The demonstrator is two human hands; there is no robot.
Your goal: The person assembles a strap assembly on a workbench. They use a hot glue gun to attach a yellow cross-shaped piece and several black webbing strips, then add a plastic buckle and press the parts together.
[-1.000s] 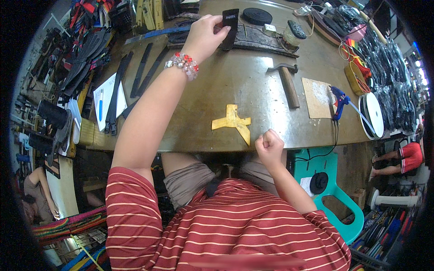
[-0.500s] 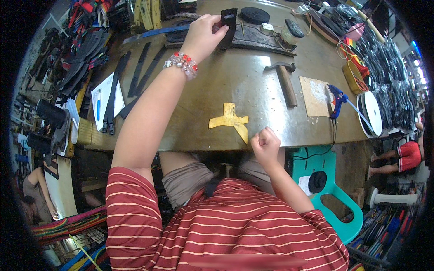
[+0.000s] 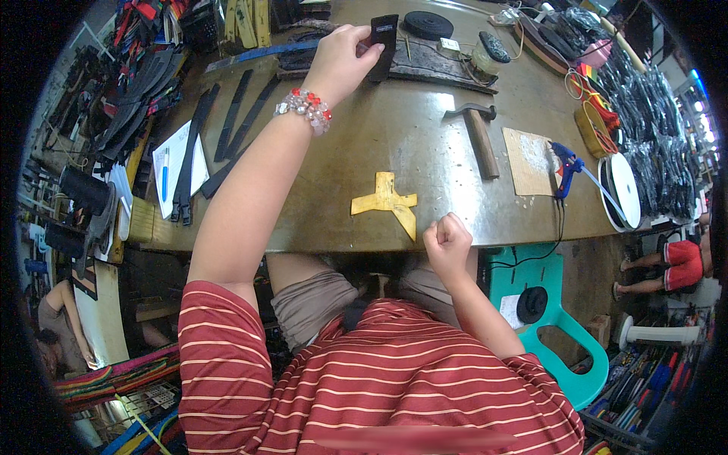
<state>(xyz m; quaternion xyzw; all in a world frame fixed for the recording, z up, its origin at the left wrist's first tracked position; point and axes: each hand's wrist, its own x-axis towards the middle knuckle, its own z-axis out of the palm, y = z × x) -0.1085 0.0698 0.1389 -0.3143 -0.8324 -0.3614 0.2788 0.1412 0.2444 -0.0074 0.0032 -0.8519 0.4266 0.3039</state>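
Observation:
My left hand [image 3: 341, 62] reaches to the far side of the table, thumb and fingers pinching a flat black strap piece [image 3: 385, 47] with a small label near its upper end. The strap piece is held up in front of a dark slab [image 3: 440, 64]. At the table's near edge rests my right hand [image 3: 449, 244], closed in a fist; nothing shows in it. Just left of that fist lies a yellow cross-shaped piece [image 3: 384, 202] with one slanted arm. A hammer [image 3: 480, 140] with a wooden handle lies beyond the right hand.
A blue glue gun [image 3: 563, 168] sits by a cardboard piece [image 3: 526, 159] and a white reel [image 3: 622, 191]. Black straps [image 3: 236, 117] and paper with a pen [image 3: 164, 174] lie left. Behind are a black webbing roll [image 3: 428, 25] and a jar [image 3: 489, 54]. A green chair [image 3: 565, 334] stands right.

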